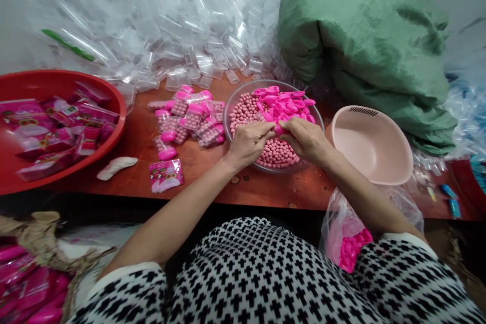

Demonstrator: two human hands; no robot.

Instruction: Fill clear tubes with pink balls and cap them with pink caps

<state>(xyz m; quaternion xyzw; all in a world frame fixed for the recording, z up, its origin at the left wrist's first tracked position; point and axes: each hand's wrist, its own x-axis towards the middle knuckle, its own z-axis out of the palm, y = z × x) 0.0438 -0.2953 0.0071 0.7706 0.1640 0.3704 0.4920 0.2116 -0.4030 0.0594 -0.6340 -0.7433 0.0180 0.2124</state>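
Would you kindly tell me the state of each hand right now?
Left hand: closed on a pink piece, partly hidden by fingers.
Right hand: closed on the same pink piece.

The pink caps point(283, 106) are glossy, smooth plastic, and the round bowl point(227, 120) around them looks like clear, shiny plastic. The pink beads point(279, 156) appear smooth and nearly matt. Hard transparent plastic with bright glints forms the heaped containers point(182, 20); the green sack point(364, 20) looks like creased woven plastic, dully sheened. The red basin point(9, 162) is glossy plastic, the pale pink basin point(370, 142) smoother and softer in shine. The tabletop point(205, 182) looks like wood, faintly shiny; the patterned top point(266, 273) is matt cloth.
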